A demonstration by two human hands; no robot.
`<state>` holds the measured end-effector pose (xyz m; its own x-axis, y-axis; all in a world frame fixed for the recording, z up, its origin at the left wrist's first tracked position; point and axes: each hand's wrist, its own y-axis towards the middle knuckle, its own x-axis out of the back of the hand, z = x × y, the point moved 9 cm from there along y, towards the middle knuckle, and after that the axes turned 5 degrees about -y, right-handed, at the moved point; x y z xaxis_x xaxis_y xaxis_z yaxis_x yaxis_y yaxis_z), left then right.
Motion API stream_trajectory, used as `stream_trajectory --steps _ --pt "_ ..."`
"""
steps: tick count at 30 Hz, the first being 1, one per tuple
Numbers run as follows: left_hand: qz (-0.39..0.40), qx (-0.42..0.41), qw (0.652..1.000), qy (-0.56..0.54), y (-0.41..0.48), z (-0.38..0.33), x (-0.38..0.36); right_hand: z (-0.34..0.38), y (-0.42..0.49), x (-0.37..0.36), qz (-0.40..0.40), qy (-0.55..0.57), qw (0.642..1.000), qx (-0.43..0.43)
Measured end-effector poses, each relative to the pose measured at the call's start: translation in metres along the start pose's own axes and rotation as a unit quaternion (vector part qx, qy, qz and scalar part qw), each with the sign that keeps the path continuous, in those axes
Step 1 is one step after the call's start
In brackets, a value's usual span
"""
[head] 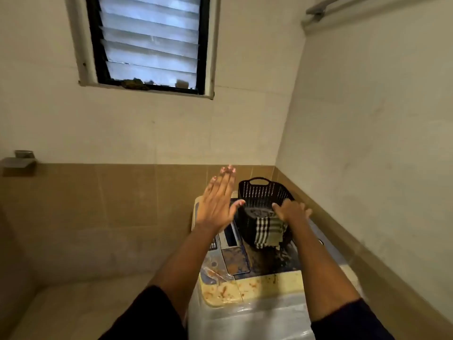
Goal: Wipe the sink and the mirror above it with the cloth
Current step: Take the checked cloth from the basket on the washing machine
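A striped, checked cloth [268, 233] hangs over the near rim of a black perforated basket [262, 190]. My right hand [293, 212] lies palm down on the top of the cloth at that rim, with its fingers curled over the fabric. Left of the basket, my left hand [217, 202] is raised with flat, spread fingers and holds nothing. Neither a sink nor a mirror is in view.
The basket stands on a stained top-loading washing machine [245, 290] in the room's right corner. A louvred window [149, 42] is high on the far wall. A small metal wall shelf [19, 160] is at the left, a towel rail [343, 3] at the upper right.
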<state>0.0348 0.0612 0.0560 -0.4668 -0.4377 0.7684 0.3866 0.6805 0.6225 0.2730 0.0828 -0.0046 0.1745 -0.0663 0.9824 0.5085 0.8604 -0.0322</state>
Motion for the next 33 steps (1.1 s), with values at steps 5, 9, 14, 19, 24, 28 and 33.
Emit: stream_trajectory --steps 5,9,14,19,24,28,33 --pt "0.031 0.006 1.0 0.005 -0.015 0.01 -0.029 -0.034 0.034 -0.064 0.063 0.037 0.996 -0.052" --pt "0.049 0.029 0.998 -0.001 -0.027 0.031 -0.033 -0.027 0.04 -0.062 -0.007 0.144 0.988 -0.055" --pt "0.033 0.049 0.998 -0.006 -0.044 0.05 -0.008 0.002 -0.002 -0.015 -0.142 0.167 0.973 -0.077" --pt "0.028 0.141 0.979 -0.144 -0.076 0.083 0.023 0.055 -0.088 0.017 -0.243 0.272 0.93 0.048" --pt "-0.009 0.385 0.763 -0.52 -0.153 0.132 0.052 0.14 -0.183 0.006 -0.131 0.445 0.854 0.237" --pt "0.018 0.45 0.696 -0.559 -0.269 0.149 0.108 0.214 -0.296 -0.046 0.146 0.633 0.718 0.251" --pt "-0.137 0.478 0.647 -0.578 -0.434 0.154 0.217 0.281 -0.481 -0.131 0.447 0.682 0.548 0.187"
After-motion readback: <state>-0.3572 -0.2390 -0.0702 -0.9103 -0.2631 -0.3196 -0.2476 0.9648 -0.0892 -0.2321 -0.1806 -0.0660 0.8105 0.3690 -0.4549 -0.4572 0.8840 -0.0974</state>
